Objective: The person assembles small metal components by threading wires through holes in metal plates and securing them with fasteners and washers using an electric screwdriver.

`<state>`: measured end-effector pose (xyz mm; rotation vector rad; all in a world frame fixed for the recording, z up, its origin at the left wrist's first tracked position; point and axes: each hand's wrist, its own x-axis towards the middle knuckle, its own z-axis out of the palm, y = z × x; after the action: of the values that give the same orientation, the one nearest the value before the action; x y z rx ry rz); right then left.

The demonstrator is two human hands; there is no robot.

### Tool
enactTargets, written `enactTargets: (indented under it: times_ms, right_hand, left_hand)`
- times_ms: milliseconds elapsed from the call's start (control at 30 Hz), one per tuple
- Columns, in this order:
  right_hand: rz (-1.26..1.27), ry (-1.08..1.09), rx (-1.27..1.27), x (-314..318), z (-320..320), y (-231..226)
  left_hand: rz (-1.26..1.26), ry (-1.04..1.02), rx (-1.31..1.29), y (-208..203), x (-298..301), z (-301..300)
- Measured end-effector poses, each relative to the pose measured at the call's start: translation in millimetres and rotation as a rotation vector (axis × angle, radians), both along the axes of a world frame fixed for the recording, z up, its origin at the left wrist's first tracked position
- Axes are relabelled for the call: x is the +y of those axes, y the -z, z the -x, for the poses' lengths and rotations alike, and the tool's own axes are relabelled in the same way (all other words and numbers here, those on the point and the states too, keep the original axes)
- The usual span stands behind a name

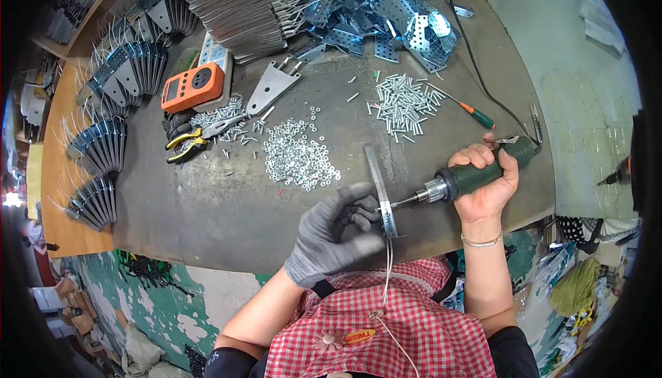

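My right hand [486, 185], bare, is wrapped round a dark green electric screwdriver [476, 179]. The tool points left, and its bit meets the side of a narrow metal heating plate [378, 181] with a white wire [389, 261] hanging from its near end. On the plate's other side is my left hand [336, 230] in a grey glove. Its fingers are curled against the plate, by a small screw end [377, 210], while the thumb is slightly blurred. Beyond the hands lie a pile of washers or nuts [296, 154] and a pile of screws [407, 104].
Black-and-yellow pliers [189, 145], an orange socket meter [195, 87] and a triangular metal plate [270, 90] lie to the left. Finished-looking plate stacks [100, 147] line the left edge. Blue perforated plates [386, 16] heap at the back. A screwdriver [476, 114] and a cord [476, 61] lie right.
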<state>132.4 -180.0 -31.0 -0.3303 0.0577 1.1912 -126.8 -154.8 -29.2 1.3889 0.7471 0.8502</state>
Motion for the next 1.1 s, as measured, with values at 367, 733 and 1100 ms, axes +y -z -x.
enactTargets:
  times_ms: [367,733,1100]
  right_hand:
    - [-0.066,-0.032,0.007,-1.3,-1.4,2.4]
    - [-0.155,-0.036,0.021,-1.1,-5.2,13.0]
    - [0.681,0.011,-1.271,10.7,-86.9,-58.5]
  left_hand:
    - [-0.394,-0.100,0.299,-7.6,12.3,-2.0]
    - [-0.591,-0.096,0.457,-13.6,12.3,-7.9]
    - [-0.945,0.173,0.640,-22.2,40.6,-8.7]
